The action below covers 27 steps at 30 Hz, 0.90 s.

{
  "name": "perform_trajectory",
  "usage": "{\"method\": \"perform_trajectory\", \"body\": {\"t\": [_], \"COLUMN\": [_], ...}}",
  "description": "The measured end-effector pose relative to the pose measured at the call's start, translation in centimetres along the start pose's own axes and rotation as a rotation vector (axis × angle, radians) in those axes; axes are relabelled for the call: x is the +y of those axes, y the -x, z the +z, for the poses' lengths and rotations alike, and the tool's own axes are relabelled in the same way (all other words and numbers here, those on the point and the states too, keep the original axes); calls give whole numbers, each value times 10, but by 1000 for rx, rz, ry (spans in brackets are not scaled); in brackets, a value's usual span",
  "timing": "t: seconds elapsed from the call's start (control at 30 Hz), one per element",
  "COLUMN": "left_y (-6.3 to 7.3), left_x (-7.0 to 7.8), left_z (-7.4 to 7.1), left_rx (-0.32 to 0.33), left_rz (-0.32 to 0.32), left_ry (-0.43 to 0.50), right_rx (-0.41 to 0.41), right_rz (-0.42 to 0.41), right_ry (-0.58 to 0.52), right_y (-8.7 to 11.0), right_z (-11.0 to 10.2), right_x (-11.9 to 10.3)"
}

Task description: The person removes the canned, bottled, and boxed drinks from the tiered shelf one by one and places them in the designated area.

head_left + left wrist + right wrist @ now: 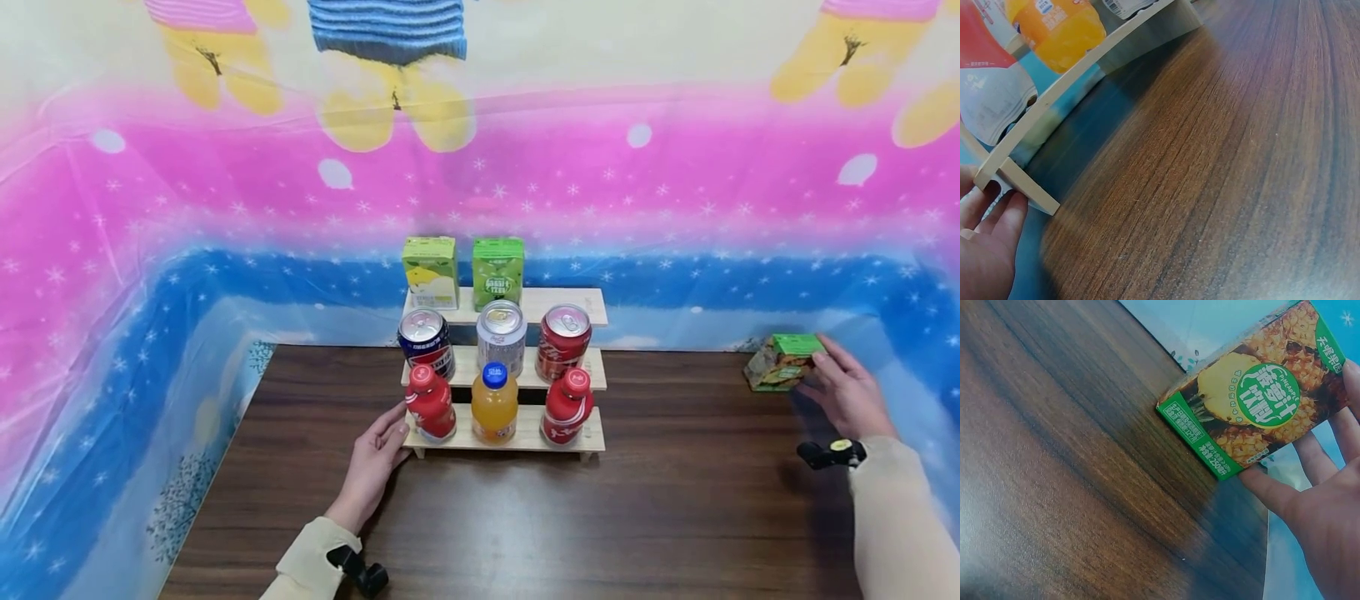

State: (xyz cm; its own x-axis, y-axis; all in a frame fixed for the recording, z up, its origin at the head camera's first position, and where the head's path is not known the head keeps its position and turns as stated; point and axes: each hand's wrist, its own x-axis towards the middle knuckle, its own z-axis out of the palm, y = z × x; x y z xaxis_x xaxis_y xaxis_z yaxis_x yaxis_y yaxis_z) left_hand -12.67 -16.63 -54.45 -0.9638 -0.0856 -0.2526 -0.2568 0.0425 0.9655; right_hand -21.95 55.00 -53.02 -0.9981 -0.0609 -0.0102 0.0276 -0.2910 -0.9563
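My left hand (372, 467) grips the left end of the bottom tier of a three-tier wooden display rack (465, 440); the left wrist view shows the fingers (1009, 219) curled under the board by its leg. At the right, my right hand (851, 392) holds a pineapple juice carton (1254, 394) by one end, tilted, close to the table's back edge. On the rack's bottom tier stand two red bottles (430, 404) with an orange juice bottle (494, 408) between them. Three cans (564, 342) fill the middle tier. The top tier bears a yellow-green carton (431, 275) and a green carton (498, 275).
The dark wood table (675, 483) extends around the rack. A printed cloth (555, 192) in pink and blue hangs behind the table and along both sides. A black strap mount (358, 571) sits on each wrist.
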Motion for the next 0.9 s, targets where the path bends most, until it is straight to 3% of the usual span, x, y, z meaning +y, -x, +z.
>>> {"method": "perform_trajectory", "body": {"t": [0.43,0.63,0.77,0.9], "left_y": [-1,0,-1,0], "left_x": [0,-1,0,0], "left_z": [0,0,-1,-1], "left_rx": [-3,-12,-11,-4], "left_rz": [1,5,16,7], "left_ry": [16,23,19,19], "right_rx": [96,288,475,549], "right_rz": [-49,-163,-196,-157], "right_ry": [11,7,284,621], "right_y": [4,9,11,14], "right_z": [3,19,35,50], "right_x": [4,-8,-25,-39]}}
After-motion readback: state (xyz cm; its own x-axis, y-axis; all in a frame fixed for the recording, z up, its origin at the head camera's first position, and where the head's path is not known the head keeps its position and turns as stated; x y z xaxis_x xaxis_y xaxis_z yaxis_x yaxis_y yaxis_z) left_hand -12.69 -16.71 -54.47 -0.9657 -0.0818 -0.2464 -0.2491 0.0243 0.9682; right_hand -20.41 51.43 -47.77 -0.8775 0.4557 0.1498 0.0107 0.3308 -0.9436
